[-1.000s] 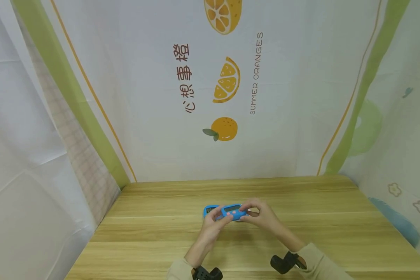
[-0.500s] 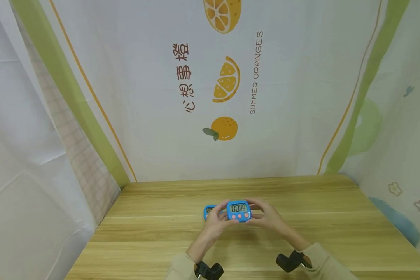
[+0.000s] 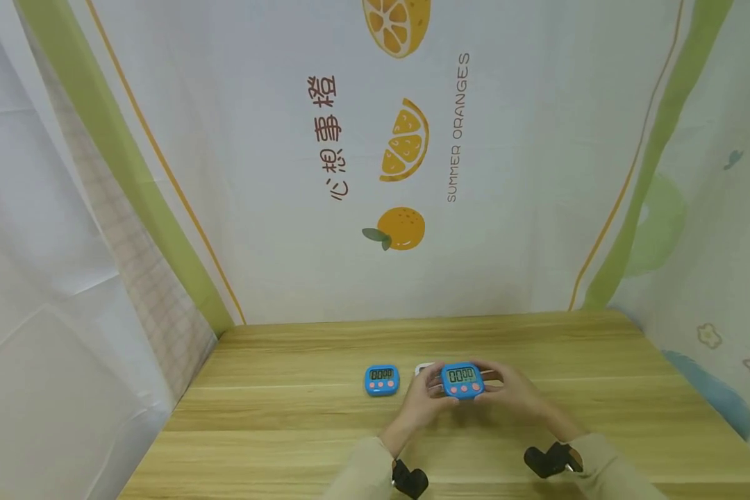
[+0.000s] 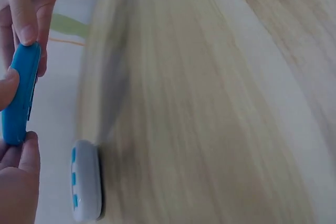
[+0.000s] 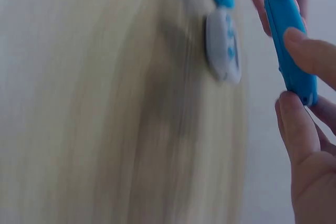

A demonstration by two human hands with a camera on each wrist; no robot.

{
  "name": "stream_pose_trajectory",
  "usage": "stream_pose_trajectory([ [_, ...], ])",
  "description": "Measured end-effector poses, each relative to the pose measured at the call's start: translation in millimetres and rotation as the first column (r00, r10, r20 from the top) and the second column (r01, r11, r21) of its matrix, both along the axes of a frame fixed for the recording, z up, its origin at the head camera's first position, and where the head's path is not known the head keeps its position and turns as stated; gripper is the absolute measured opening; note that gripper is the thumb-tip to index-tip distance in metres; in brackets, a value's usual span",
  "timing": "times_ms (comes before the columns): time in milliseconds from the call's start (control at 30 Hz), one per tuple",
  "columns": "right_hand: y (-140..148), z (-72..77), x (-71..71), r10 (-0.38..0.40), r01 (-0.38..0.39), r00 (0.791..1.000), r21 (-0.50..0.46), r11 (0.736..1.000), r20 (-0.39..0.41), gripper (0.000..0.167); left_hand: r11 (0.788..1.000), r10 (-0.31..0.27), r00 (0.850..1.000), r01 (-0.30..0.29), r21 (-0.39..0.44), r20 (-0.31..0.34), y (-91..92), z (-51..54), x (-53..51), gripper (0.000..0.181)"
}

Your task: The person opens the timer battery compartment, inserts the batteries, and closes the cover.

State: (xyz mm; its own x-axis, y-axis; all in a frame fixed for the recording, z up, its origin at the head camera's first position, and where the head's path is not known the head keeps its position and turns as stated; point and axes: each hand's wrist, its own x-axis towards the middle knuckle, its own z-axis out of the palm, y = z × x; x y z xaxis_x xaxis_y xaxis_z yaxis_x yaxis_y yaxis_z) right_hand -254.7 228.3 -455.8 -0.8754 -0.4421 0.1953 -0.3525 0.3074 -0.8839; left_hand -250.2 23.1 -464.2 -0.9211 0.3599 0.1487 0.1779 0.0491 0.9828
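A blue digital timer [image 3: 462, 379] with pink buttons is held up off the table, its screen reading 00 00 and turned toward me. My left hand [image 3: 420, 401] pinches its left side, and my right hand [image 3: 507, 392] pinches its right side. In both wrist views the held timer [image 4: 22, 95] is seen edge-on between fingers and thumbs. Behind my left hand lies a white timer [image 3: 421, 367], mostly covered in the head view; its blue buttons show in the right wrist view, where the white timer [image 5: 220, 45] lies on the tabletop.
A second blue timer [image 3: 382, 381] with pink buttons lies face up on the wooden table [image 3: 275, 417], left of my hands. At the table's back hangs a white curtain [image 3: 500, 264] printed with oranges. More cloth hangs at both sides.
Both hands have carried the held blue timer to the right and tilted its face up toward me. The second blue timer, earlier partly covered, is now in full view, and the white one peeks out.
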Motion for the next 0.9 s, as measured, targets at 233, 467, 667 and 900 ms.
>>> stream_pose_trajectory([
  [233,22.2,-13.4,-12.0,-0.036,0.033,0.999,0.068,0.997,0.038,0.065,0.98,0.064,0.998,-0.066,-0.185,-0.018,31.2,-8.3,-11.0,0.061],
  [467,26.5,-21.7,-24.8,-0.133,0.124,0.988,0.112,0.986,0.079,0.063,0.952,0.206,0.977,-0.211,-0.223,-0.045,51.2,-10.4,-18.5,0.056],
  [667,23.8,-22.5,-29.3,-0.205,0.194,0.973,0.108,0.975,0.106,0.059,0.913,0.327,0.942,-0.337,-0.23,-0.082,64.8,-14.8,-22.8,0.049],
  [900,27.9,-27.2,-30.0,-0.215,0.205,0.968,0.089,0.975,0.128,0.06,0.875,0.307,0.943,-0.334,-0.35,-0.133,73.9,-21.2,-22.5,0.051],
])
